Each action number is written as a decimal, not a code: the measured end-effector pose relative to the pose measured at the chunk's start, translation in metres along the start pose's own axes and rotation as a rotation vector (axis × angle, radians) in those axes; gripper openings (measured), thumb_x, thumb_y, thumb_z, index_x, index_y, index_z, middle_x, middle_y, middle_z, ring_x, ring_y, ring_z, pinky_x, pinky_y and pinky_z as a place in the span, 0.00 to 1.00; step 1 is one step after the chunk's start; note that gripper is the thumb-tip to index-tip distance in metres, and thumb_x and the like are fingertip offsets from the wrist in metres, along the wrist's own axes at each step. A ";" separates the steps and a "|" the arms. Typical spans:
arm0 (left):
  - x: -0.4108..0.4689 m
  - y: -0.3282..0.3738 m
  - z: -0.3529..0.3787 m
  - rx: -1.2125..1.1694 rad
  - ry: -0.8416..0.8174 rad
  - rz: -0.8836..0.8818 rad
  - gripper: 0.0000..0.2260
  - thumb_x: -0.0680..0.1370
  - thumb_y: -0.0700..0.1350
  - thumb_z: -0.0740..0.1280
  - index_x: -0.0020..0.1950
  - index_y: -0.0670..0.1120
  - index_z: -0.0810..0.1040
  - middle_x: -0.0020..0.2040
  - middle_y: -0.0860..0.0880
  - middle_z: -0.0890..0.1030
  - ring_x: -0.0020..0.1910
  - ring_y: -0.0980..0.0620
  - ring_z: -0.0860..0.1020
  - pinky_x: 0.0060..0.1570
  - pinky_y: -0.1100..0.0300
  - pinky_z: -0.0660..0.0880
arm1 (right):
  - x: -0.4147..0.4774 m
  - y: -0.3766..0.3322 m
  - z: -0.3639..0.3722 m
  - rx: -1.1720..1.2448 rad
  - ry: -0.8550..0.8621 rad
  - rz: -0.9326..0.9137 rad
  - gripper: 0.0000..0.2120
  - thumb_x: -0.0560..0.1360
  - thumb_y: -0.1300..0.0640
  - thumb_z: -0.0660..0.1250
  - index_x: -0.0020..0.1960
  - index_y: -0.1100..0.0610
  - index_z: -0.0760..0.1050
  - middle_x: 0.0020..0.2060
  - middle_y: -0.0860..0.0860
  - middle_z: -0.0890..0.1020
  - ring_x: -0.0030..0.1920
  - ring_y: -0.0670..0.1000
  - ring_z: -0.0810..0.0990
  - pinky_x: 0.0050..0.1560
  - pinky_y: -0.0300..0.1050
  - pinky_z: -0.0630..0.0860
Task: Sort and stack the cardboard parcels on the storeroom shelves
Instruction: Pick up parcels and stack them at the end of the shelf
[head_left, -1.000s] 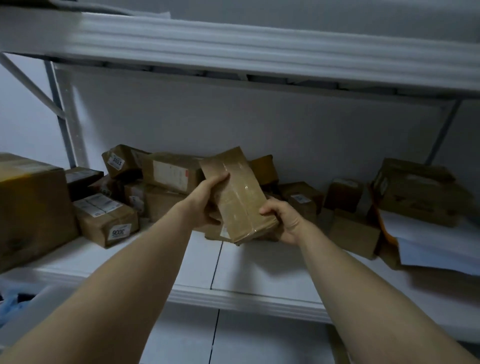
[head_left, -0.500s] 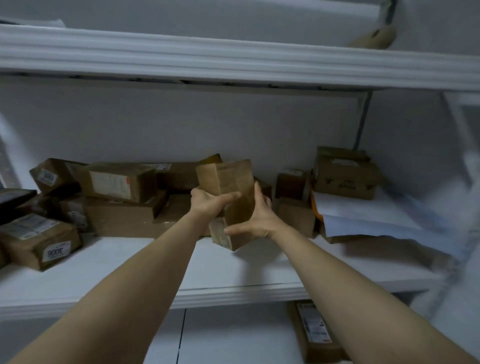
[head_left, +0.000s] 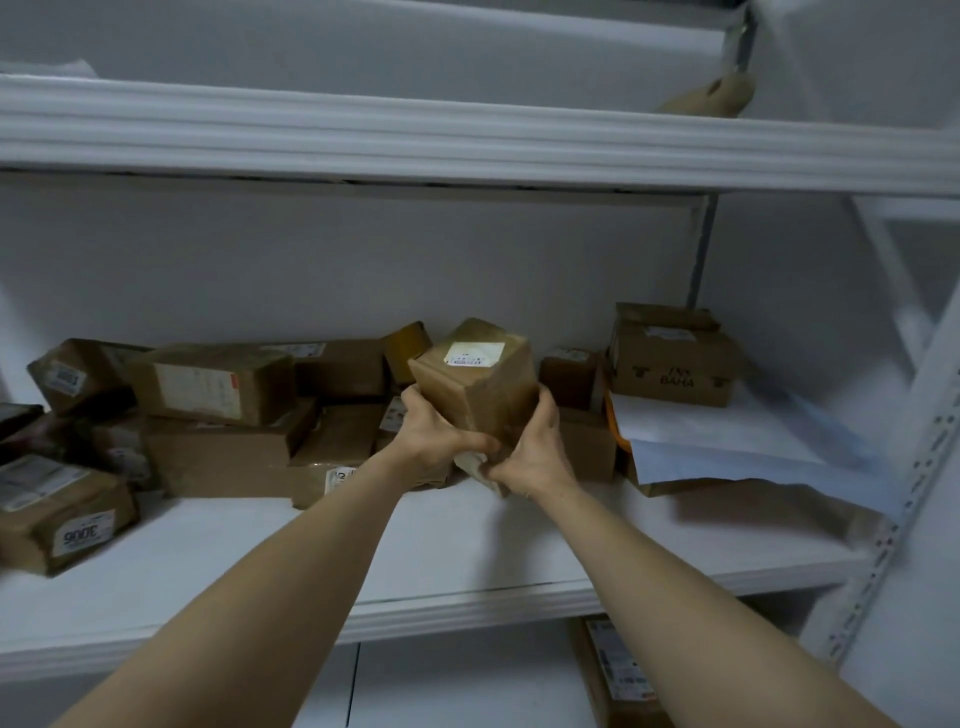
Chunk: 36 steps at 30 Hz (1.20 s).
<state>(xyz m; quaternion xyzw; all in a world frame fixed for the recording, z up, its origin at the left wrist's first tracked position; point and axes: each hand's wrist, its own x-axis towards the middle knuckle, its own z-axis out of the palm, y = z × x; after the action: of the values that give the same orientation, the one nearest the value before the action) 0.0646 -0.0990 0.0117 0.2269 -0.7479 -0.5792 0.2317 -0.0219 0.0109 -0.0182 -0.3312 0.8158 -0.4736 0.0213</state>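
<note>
Since a second ago, the taped cardboard parcel has been turned upright, white label now on top. Head view: left hand and right hand curl their fingers round its lower sides, above the white shelf. Gripped so low, it may tip back onto the jumbled parcels behind the fingertips. Pale walls, dim light.

Two hands, two white shelves, about sixteen cardboard parcels
</note>
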 end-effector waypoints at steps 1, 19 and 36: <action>0.002 -0.001 0.000 0.011 0.004 0.004 0.50 0.64 0.36 0.79 0.73 0.44 0.45 0.62 0.49 0.65 0.64 0.49 0.67 0.47 0.66 0.73 | 0.000 0.001 0.000 -0.005 0.004 -0.001 0.58 0.64 0.54 0.79 0.77 0.53 0.39 0.75 0.53 0.50 0.74 0.55 0.58 0.66 0.48 0.67; 0.027 0.002 -0.027 -0.150 -0.028 -0.073 0.18 0.74 0.39 0.71 0.64 0.44 0.77 0.58 0.47 0.80 0.53 0.50 0.79 0.54 0.57 0.76 | 0.027 0.012 -0.007 0.740 -0.154 0.547 0.27 0.68 0.38 0.71 0.61 0.52 0.76 0.53 0.56 0.82 0.54 0.58 0.79 0.56 0.57 0.77; 0.032 -0.007 -0.022 -0.286 -0.354 -0.436 0.27 0.74 0.58 0.68 0.68 0.48 0.66 0.61 0.42 0.75 0.59 0.40 0.76 0.61 0.42 0.72 | 0.029 0.019 -0.019 1.169 -0.122 0.588 0.21 0.76 0.47 0.67 0.65 0.55 0.74 0.57 0.59 0.80 0.57 0.60 0.79 0.55 0.55 0.77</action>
<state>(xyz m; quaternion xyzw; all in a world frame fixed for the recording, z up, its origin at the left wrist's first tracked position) 0.0533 -0.1366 0.0120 0.2427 -0.6214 -0.7450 -0.0023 -0.0606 0.0152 -0.0146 -0.0545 0.4777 -0.7936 0.3727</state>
